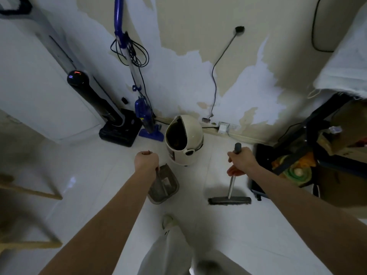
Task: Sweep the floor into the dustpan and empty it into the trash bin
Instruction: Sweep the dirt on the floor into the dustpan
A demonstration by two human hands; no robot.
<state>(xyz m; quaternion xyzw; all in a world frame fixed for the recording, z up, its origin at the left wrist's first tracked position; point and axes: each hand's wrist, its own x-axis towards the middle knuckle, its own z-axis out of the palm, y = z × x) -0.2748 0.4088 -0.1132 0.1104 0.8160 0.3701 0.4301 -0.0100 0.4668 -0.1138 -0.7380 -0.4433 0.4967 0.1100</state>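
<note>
My left hand [146, 160] is closed around the top of the long handle of a grey dustpan [163, 185], whose pan sits low over the white floor just in front of the bin. My right hand [240, 160] grips the dark handle of a broom [231, 187], and its flat grey brush head [229, 200] rests on the floor to the right of the dustpan. A cream, dome-shaped trash bin [190, 143] stands by the wall between my hands, its lid open and dark inside.
A black floor washer on its dock [117, 130] and a blue stick vacuum [147, 120] lean in the left corner. A power strip [226, 127] and cables lie along the wall. A black rack with boxes [309, 151] crowds the right. My shoe [168, 222] is below.
</note>
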